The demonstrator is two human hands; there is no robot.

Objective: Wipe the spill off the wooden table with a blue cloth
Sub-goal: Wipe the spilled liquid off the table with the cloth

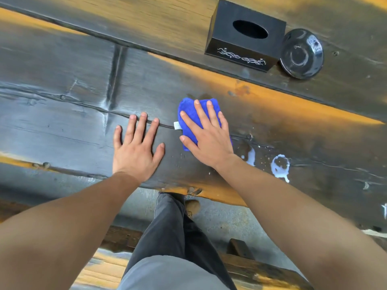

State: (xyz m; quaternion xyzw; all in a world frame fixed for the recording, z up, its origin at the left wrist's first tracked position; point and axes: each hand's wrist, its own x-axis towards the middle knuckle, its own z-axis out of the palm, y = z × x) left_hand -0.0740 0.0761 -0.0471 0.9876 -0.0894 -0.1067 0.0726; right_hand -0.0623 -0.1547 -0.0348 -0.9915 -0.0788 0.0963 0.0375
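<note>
A folded blue cloth (pixel 189 114) with a small white tag lies on the dark wooden table (pixel 62 114). My right hand (pixel 206 137) presses flat on top of the cloth, fingers spread. My left hand (pixel 137 147) rests flat on the bare wood just left of the cloth, holding nothing. White spilled liquid (pixel 279 165) sits in patches to the right of my right wrist, with a smaller streak (pixel 250 156) closer to the wrist.
A black tissue box (pixel 245 34) stands at the far side of the table, with a dark glossy dish (pixel 301 53) beside it on the right. The table's near edge runs below my wrists. My leg and a wooden bench (pixel 261 268) are beneath.
</note>
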